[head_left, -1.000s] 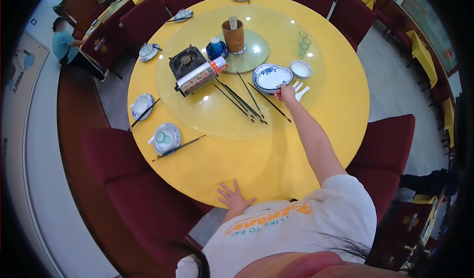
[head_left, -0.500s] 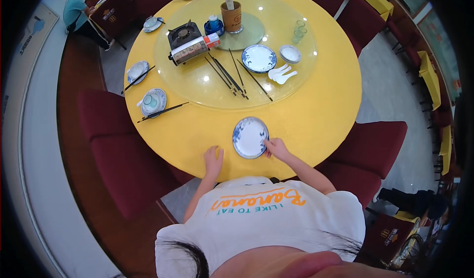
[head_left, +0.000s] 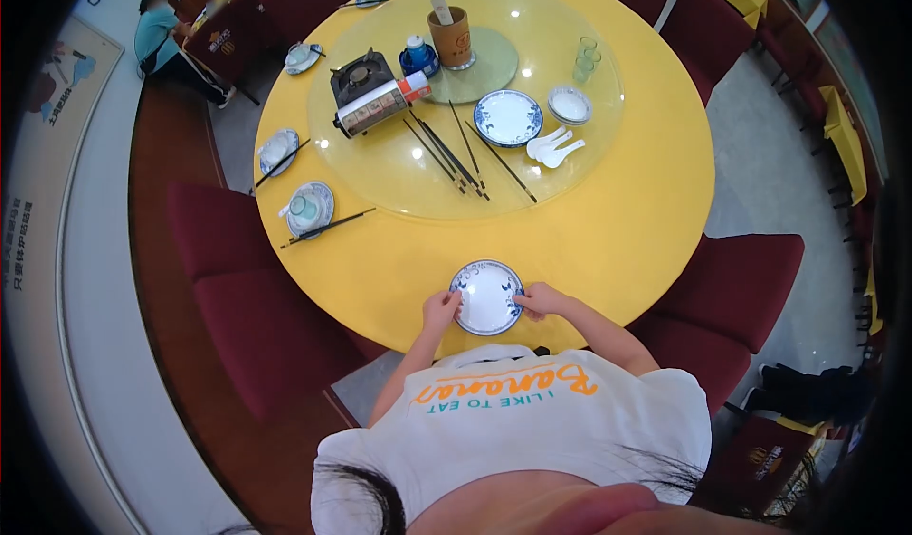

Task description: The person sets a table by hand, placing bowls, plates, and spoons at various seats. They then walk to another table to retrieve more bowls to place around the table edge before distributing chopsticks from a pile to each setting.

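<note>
**Plate gripped at the table's near edge**

Our round white porcelain plate with a blue patterned rim (head_left: 487, 296) lies flat on the yellow round table (head_left: 617, 221), just before us. Our left hand (head_left: 442, 307) and right hand (head_left: 540, 299) each clasp its rim on opposite sides. We judge it stiff, glazed, slippery and breakable, so the rim is the best hold. Beyond it, black chopsticks (head_left: 456, 155) lie on the glass turntable (head_left: 399, 169).

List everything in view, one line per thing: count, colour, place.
table: one, yellow, centre
turntable: one, clear glass, on table
plate: one, blue-and-white, near edge
stacked plates: blue-and-white, on turntable
bowls: white stack, beside stacked plates
spoons: white, on turntable
chopsticks: several, dark, on turntable
stove: one, black, on turntable
chairs: dark red, around table
seated person: one, teal shirt, far left
left hand: fingers on plate's left rim
right hand: fingers on plate's right rim
</note>
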A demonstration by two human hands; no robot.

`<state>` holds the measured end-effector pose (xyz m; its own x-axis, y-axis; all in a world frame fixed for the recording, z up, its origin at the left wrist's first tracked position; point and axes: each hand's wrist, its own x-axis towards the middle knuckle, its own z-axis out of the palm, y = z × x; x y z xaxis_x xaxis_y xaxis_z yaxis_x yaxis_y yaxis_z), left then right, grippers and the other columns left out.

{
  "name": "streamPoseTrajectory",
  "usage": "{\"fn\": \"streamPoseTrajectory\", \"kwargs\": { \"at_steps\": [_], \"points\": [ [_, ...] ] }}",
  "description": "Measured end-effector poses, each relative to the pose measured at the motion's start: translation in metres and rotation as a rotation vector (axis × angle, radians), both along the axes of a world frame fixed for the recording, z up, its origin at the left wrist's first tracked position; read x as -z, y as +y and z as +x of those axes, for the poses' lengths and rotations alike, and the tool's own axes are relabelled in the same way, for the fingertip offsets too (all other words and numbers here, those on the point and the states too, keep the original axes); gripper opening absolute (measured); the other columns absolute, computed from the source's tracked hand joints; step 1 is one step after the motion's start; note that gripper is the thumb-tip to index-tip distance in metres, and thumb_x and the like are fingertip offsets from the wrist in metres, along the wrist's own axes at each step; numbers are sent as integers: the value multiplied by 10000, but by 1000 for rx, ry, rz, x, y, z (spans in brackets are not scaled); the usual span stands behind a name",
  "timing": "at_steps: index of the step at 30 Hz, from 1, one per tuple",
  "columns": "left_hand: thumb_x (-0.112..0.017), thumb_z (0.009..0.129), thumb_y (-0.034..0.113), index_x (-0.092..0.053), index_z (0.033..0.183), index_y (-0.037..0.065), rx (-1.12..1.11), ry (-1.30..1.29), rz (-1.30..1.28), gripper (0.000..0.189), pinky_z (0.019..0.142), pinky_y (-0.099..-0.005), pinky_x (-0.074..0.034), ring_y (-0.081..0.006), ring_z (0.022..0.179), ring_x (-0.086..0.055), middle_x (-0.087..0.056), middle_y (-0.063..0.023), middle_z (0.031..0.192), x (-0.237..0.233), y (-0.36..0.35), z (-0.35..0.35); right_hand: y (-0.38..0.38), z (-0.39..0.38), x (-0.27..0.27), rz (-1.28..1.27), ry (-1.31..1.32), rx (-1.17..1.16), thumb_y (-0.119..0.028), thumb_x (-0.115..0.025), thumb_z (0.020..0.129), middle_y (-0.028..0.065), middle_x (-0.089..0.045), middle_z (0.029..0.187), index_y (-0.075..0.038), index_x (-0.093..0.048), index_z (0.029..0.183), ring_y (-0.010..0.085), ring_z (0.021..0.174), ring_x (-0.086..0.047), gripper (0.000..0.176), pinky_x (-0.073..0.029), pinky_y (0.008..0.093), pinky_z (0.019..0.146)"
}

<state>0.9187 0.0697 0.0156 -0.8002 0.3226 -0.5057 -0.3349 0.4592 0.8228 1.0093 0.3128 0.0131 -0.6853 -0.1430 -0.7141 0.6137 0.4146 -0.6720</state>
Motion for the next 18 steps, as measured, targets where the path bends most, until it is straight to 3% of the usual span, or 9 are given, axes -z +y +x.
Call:
{"fn": "streamPoseTrajectory", "kwargs": {
  "at_steps": [4,6,8,10,12,15,18],
  "points": [
    [-553,817,350,-548,547,3,-3,-30,-165,440,362,-249,-410,-139,377,-517,-530,-71,470,9,-28,-11,45,-44,-12,234,129,-150,-340,-502,823,109,-585,583,1,-569,674,212,512,-588,378,-489,322,509],
    [-537,824,370,-539,553,3,-8,-126,-118,456,360,-246,-409,-146,373,-526,-531,-75,468,15,-39,-13,80,-78,-18,583,471,59,-305,-530,794,130,-614,747,-8,-578,792,280,681,-600,301,-486,361,634],
    [-529,830,375,-534,564,5,1,-212,-73,456,358,-243,-410,-152,379,-538,-536,-80,472,19,-43,-18,122,-118,-40,661,530,322,-293,-554,772,139,-585,973,-35,-561,942,316,885,-549,309,-445,371,768],
    [-529,833,365,-533,578,9,16,-287,-28,438,357,-241,-414,-155,395,-555,-545,-85,482,15,-39,-22,164,-155,-57,791,723,486,-300,-568,763,146,-562,1011,-43,-529,1036,302,945,-531,377,-436,380,779],
    [-531,836,352,-537,600,10,14,-321,-42,416,358,-236,-421,-153,400,-559,-552,-86,489,13,-39,-23,208,-194,-58,997,863,493,-282,-580,751,122,-540,1065,-60,-531,1040,292,982,-512,368,-435,380,797],
    [-535,838,335,-539,613,11,18,-323,-71,394,362,-232,-432,-154,409,-566,-558,-87,498,11,-38,-23,232,-229,-62,1187,676,350,-257,-564,761,130,-537,1081,-69,-514,1073,298,1000,-504,368,-405,393,849],
    [-539,837,325,-539,614,12,6,-326,-56,385,365,-230,-439,-155,414,-569,-560,-86,502,7,-40,-22,235,-246,-48,1297,441,96,-167,-533,749,99,-589,969,-101,-586,927,253,965,-530,197,-420,383,777]
  ]
}}
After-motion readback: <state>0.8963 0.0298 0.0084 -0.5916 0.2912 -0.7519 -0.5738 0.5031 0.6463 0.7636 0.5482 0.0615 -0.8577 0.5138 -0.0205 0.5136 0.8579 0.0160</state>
